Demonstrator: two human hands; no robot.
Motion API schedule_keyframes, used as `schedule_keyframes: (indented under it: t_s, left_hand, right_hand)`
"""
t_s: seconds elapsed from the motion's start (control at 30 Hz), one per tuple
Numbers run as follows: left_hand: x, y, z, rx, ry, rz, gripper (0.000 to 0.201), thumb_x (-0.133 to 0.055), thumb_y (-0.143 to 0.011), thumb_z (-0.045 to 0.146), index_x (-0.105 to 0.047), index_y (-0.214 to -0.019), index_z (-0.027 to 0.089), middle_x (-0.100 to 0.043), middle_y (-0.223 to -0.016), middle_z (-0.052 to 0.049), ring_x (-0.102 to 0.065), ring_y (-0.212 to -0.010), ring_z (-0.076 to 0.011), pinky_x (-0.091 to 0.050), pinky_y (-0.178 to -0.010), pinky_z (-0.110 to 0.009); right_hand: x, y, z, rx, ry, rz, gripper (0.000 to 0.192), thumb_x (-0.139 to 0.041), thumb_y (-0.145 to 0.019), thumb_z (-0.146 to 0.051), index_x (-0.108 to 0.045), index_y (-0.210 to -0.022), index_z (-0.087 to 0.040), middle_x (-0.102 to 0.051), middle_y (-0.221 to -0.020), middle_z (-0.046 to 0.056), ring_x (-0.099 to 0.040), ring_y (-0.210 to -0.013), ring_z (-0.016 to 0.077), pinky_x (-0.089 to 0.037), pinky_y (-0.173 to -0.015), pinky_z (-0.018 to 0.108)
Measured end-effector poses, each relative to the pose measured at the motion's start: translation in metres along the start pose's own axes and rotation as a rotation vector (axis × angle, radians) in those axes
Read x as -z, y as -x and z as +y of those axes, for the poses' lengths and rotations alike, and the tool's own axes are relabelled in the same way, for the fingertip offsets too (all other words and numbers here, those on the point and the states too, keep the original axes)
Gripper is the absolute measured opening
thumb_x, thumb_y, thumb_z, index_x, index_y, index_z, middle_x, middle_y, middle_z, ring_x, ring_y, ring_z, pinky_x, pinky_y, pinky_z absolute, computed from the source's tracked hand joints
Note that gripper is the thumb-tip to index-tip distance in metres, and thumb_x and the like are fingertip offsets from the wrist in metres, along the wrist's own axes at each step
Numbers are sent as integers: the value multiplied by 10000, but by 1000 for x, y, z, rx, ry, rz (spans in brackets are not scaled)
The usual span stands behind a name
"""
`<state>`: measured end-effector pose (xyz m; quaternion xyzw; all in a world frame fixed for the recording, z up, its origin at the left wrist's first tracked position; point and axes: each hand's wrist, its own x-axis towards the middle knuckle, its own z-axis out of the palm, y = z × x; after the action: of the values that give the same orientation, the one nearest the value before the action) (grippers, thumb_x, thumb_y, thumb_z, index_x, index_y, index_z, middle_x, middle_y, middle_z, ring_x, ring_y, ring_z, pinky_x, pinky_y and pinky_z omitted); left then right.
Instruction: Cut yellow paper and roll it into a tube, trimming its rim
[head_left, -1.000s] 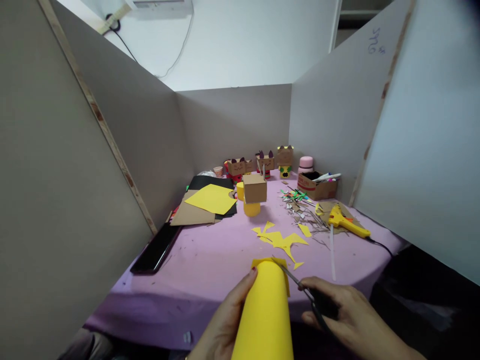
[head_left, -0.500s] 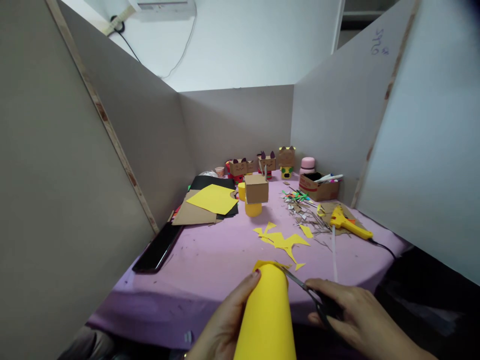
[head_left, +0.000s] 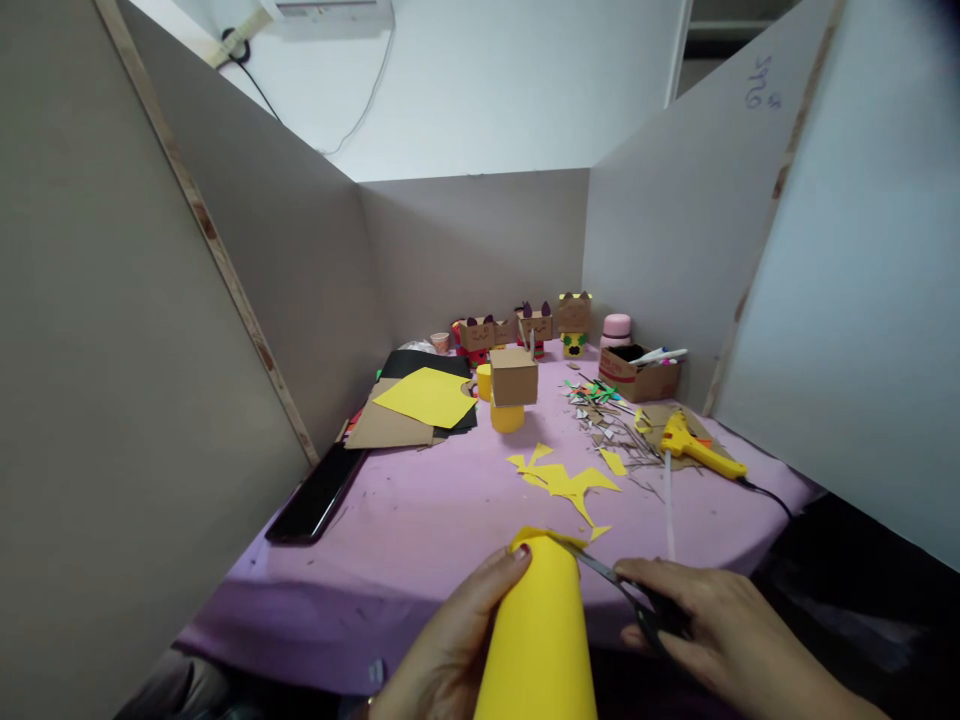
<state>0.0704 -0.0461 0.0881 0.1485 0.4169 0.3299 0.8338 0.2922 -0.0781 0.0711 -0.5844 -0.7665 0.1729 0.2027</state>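
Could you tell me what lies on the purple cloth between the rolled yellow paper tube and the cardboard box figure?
Head view: flat yellow paper offcuts lie between the tube and figure.

1. We record a work table (head_left: 420, 530) covered by a lilac cloth, marked and scuffed.
2. Grey partition boards enclose it: left panel (head_left: 150, 380), rear panel (head_left: 472, 250), right panel (head_left: 862, 300).
3. The left panel's edge strip (head_left: 217, 250) looks worn.
4. Behind stands a white wall (head_left: 487, 80), bearing a hanging cable (head_left: 360, 100).
5. Lighting is even and soft.
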Motion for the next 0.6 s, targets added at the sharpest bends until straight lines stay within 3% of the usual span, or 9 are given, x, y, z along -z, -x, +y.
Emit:
schedule_keyframes:
  t_s: [0.13,0.33,0.5,0.6]
  left_hand:
    - [1,-1,0,-52,-80,-6,375,-677,-792,292,-613,-1125,132,-743,-763,-88,-686,-581,-178,-542,-612,-278]
    - [4,-1,0,-37,-99,-43,415,-671,-796,322,-607,-1132,86,-749,-884,-145,-700,-658,-194,-538,-657,-288]
    - [4,-4,-1,-30,-100,-4,436,-692,-780,346,-607,-1137,111,-736,-780,-96,-679,-617,-176,-528,-645,-280]
    - [3,-5,3,-52,-113,-51,410,-674,-795,324,-610,-1138,109,-727,-800,-94,-671,-624,-169,-523,-644,-275]
  right_hand:
    - [0,-2,-2,2,39,-12,305,-586,-830,-323,-672,-1122,-290,-767,-1034,60,-717,-875,281,-543,-739,389]
    - [0,-2,1,25,35,8,297,-584,-826,-298,-691,-1102,-271,-788,-971,43,-735,-823,260,-549,-697,347]
    - [-3,-2,5,35,24,11,307,-568,-832,-278,-693,-1112,-258,-780,-1018,56,-732,-872,265,-555,-733,356]
    - [-2,-3,4,41,31,-5,333,-560,-841,-265,-672,-1154,-250,-775,-1006,64,-725,-881,269,-551,-747,377]
